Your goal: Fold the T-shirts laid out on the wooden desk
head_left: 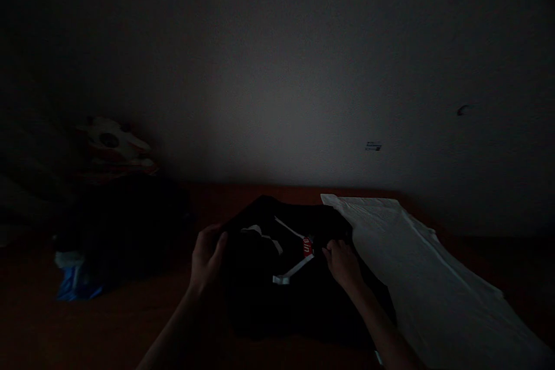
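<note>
At nine o'clock on the black garment [264,312], the left hand [206,259] is held half-curled against the edge; whether fabric is gripped cannot be told. The garment is spread between both hands; light, soft, limp handling is to be expected, so opposite edges are best grasped. At three o'clock, fabric appears pinched by the right hand [344,262], with the white cloth [433,277] beyond.

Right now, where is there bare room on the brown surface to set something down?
Bare brown surface seems to show between the dark pile and the left hand, and in front of the pile, though it's dim. It's crowded rightward: the black garment, right hand upon it, borders the white cloth.
</note>
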Available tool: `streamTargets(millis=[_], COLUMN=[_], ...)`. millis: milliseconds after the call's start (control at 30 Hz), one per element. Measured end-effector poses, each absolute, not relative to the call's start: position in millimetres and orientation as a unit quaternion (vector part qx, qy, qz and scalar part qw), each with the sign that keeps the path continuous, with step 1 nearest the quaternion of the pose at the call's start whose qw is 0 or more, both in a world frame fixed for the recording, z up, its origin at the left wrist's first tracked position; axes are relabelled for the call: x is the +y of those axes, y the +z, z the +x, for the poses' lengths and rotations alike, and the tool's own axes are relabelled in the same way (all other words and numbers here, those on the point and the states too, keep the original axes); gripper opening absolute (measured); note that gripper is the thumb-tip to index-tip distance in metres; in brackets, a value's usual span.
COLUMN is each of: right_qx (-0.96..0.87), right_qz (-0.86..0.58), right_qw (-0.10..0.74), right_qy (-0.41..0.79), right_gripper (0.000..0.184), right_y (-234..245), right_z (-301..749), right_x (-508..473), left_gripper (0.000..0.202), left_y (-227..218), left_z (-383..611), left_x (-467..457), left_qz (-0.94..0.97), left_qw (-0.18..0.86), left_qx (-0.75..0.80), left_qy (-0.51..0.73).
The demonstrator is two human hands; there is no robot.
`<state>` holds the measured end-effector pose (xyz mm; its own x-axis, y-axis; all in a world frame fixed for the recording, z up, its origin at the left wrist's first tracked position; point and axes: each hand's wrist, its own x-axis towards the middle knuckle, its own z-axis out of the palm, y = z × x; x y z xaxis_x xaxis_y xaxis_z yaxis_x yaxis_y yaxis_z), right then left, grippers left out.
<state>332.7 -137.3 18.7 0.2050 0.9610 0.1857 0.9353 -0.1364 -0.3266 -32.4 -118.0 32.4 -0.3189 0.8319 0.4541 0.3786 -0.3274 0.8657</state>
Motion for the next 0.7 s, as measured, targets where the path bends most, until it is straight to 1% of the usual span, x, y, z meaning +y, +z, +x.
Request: streamTargets(millis=[67,100,167,200,267,300,333,367,400,433,500,567,600,633,700], right_qx=[-0.627,-0.628,-0.636,-0.640,-0.618,-0.590,-0.551,-0.512,-0.473,-0.438,-0.393,-0.393,-0.409,-0.428,-0.442], right_qz=[-0.749,-0.745,-0.714,-0.682,-0.562,-0.494,-0.436,-0.400,-0.389,-0.400,-0.467,-0.549,-0.592,-0.626,-0.667], right_qw=[0.210,0.220,0.277,0.323,0.459,0.514,0.556,0.582,0.601,0.615,0.630,0.633,0.619,0.590,0.555], right_qy=[0.047,0.052,0.097,0.143,0.300,0.380,0.445,0.489,0.513,0.520,0.481,0.380,0.316,0.276,0.225], right_gripper=[0.014,0.016,0.021,0.025,0.032,0.035,0.038,0.041,0.044,0.047,0.053,0.055,0.058,0.060,0.060], right_y=[28,36,55,66,91,103,113,120,122,120,100,65,45,26,-4], right_z=[317,308,287,277,259,253,249,247,249,252,265,281,289,296,306], right_x=[-131,-130,-130,-132,-140,-143,-146,-147,-145,-142,-132,-122,-118,-115,-112], left_gripper=[0.034,0.036,0.050,0.062,0.088,0.098,0.103,0.100,0.091,0.075,0.043,0.023,0.020,0.021,0.026], left_y=[31,31,30,30,28,27,27,27,28,29,33,35,36,37,37], left_z=[-21,-16,-8,-5,-3,-4,-6,-9,-12,-16,-24,-34,-40,-47,-61], left_x=[-126,-130,-135,-137,-138,-138,-138,-137,-137,-136,-132,-125,-121,-116,-109], left_qz=[0.710,0.779,0.860,0.873,0.861,0.845,0.828,0.813,0.802,0.791,0.757,0.672,0.606,0.531,0.407], left_qw=[0.119,0.082,0.035,0.025,0.019,0.019,0.021,0.023,0.027,0.034,0.071,0.132,0.162,0.182,0.169], left_qx=[0.479,0.432,0.354,0.339,0.362,0.387,0.412,0.433,0.450,0.467,0.499,0.535,0.547,0.549,0.533], left_qy=[0.503,0.447,0.367,0.350,0.356,0.368,0.380,0.388,0.392,0.395,0.415,0.494,0.555,0.619,0.722])
